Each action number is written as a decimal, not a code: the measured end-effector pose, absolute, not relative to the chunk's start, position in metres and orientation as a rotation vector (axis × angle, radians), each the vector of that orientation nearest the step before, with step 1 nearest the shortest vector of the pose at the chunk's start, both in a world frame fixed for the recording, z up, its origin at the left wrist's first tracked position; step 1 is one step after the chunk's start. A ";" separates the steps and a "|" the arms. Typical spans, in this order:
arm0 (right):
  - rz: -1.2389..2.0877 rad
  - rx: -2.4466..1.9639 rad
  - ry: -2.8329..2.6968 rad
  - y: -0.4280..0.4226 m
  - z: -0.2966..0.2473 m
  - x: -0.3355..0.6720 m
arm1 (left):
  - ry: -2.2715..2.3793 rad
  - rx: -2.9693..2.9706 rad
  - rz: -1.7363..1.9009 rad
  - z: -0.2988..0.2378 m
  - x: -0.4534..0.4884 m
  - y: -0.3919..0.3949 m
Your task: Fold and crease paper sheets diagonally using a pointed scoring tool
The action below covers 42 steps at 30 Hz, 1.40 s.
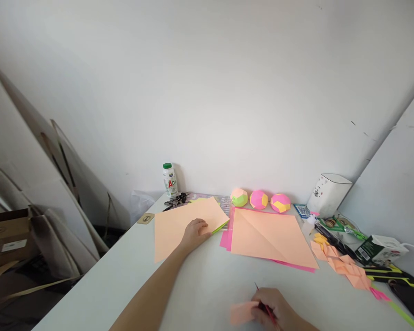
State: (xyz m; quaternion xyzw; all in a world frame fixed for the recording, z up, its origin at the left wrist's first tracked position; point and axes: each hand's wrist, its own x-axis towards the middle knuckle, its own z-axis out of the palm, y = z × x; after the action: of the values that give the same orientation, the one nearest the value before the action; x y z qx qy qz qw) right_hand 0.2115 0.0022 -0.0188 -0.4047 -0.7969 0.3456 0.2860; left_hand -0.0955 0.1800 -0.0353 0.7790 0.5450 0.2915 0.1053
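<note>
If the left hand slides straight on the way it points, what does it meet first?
The left hand lies on the peach sheet, pointing toward the far right. Past the sheet's edge, the first thing in line looks to be the green-yellow paper ball; depth is unclear.

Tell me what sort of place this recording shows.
Probably a paper-craft desk in a plain room, home or office unclear. A white table against a bare wall bears peach sheets, three folded paper balls and small folded units; boards lean at the left.
</note>
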 end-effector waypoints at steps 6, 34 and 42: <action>0.920 -1.073 -2.134 0.002 -0.018 0.211 | 1.616 2.324 0.837 -0.035 -0.094 0.178; 0.976 -1.128 -2.118 0.001 -0.017 0.212 | 1.786 2.019 0.991 -0.024 -0.091 0.169; 1.140 -1.087 -1.909 -0.003 -0.006 0.208 | 1.992 1.920 1.119 0.062 -0.104 0.139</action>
State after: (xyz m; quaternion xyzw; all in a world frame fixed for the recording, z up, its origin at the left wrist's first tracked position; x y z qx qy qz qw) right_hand 0.2084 -0.0029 -0.0062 -0.4151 -0.7288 0.4353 0.3272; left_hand -0.1040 0.1395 0.0624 0.6413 0.6654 0.3737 0.0788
